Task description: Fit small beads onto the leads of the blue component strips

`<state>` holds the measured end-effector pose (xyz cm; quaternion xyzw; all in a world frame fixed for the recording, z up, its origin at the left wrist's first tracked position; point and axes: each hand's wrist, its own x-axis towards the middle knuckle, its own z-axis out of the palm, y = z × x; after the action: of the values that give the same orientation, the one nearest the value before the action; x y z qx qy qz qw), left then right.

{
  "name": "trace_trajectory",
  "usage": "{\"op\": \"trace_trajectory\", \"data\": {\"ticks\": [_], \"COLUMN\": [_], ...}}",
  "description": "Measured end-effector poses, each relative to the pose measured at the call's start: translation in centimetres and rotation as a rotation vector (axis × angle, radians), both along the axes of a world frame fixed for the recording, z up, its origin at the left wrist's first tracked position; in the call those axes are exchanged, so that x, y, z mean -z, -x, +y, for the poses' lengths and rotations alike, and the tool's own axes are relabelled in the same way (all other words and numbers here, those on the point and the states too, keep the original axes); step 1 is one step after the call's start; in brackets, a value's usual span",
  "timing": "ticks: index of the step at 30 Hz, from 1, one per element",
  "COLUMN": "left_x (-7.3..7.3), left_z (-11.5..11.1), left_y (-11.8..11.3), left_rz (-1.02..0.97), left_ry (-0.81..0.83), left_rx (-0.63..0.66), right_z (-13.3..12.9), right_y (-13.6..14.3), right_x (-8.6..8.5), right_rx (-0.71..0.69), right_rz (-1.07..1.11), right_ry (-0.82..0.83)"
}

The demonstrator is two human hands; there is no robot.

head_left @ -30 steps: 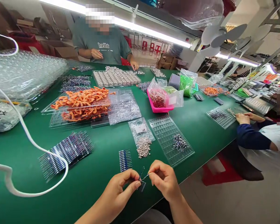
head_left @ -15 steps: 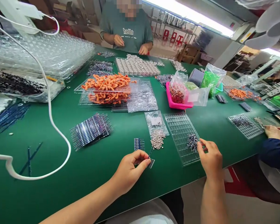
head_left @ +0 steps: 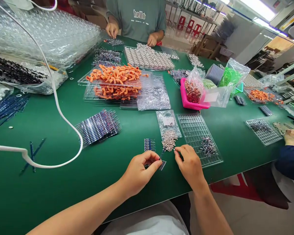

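Green table (head_left: 100, 160): both hands near front edge.
Left hand (head_left: 139, 171): clamped on dark strip (head_left: 163, 152).
Right hand (head_left: 190, 164): at white bead (head_left: 174, 149); pinched or not, cannot tell.
Dark strip: left of white bead, slanting toward bead pile (head_left: 170, 139).

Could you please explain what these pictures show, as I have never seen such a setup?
There is no machine: these are a person's bare hands, and every picture comes from one camera worn on the head, looking forward and down. The left hand holds a thin dark strip. The right hand has its fingertips beside a pile of small pale discs; whether it holds one is too small to tell. The green table also bears a clear compartment tray, orange pieces and a pink basket.
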<state>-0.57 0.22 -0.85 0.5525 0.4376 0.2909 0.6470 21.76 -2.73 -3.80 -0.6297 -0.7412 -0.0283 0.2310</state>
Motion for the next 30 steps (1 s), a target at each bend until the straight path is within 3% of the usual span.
{"op": "trace_trajectory", "data": {"ticks": [8,14,18,22,30], "left_x": [-0.6,-0.1,0.2,-0.2,-1.0], "left_z": [0.1,-0.2,-0.5,-0.6,-0.2], "left_y": [-0.2,-0.3,-0.4,-0.4,0.0], "left_rz": [-0.011,-0.028,-0.189,-0.357,-0.404], "left_ry": [-0.025,-0.023,0.122,0.306,0.349], "left_rx": [0.001,0.007,0.049,0.075,0.1], "right_z": [0.5,-0.7,-2.2,-3.1,-3.2], "right_y": [0.3,0.9,2.7,4.5,4.6], "right_x": [0.5,-0.1,-0.9,-1.0,-0.5], "right_rx": [0.064,0.046,0.026,-0.014,-0.034], "right_rz": [-0.033,0.191,0.383,0.43,0.491], "right_ry": [0.055,0.002,-0.062,-0.188,-0.216]}}
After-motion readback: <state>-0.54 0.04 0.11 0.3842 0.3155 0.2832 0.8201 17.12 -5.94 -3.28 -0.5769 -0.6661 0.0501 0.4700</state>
